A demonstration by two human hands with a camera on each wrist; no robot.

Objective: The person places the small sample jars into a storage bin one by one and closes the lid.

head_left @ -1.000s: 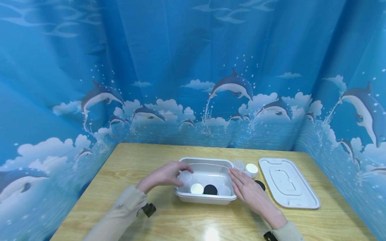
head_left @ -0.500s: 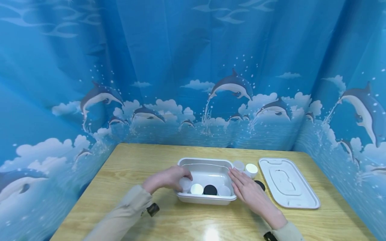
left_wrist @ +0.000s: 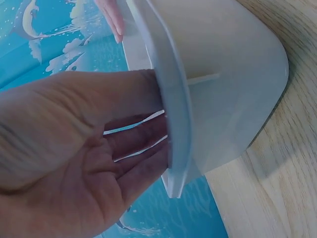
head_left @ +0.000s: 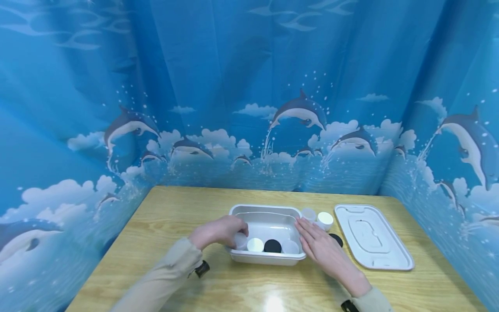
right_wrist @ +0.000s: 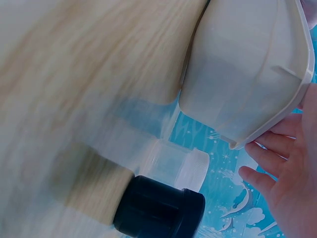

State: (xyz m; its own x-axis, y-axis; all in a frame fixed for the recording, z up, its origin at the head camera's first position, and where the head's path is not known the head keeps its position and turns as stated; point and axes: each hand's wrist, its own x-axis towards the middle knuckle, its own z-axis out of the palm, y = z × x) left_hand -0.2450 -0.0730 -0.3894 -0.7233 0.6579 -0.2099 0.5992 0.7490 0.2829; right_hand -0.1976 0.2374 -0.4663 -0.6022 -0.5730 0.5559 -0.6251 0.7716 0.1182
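A white plastic box [head_left: 269, 261] stands on the table, its open top facing up. My left hand [head_left: 222, 230] reaches over its left rim and grips a jar with a pale, translucent lid [head_left: 240, 241] in the near left corner. Beside that jar, along the near wall, sit a white-lidded jar [head_left: 255, 245], a black-lidded jar [head_left: 272, 246] and another pale-lidded jar [head_left: 290, 247]. In the left wrist view the box wall hides the left fingertips. My right hand [head_left: 325, 248] rests on the right rim with its fingers straight, holding nothing.
Right of the box stand a clear jar [right_wrist: 176, 166], a black jar [right_wrist: 158, 208] and a white-lidded jar [head_left: 325, 219]. Farther right lies the white box lid [head_left: 374, 236], flat on the wooden table [head_left: 187, 203]. A blue dolphin curtain [head_left: 234, 86] hangs behind.
My left hand has brought the pale-lidded jar toward the near left corner and lower into the box, beside the white-lidded one. The right hand has stayed on the rim.
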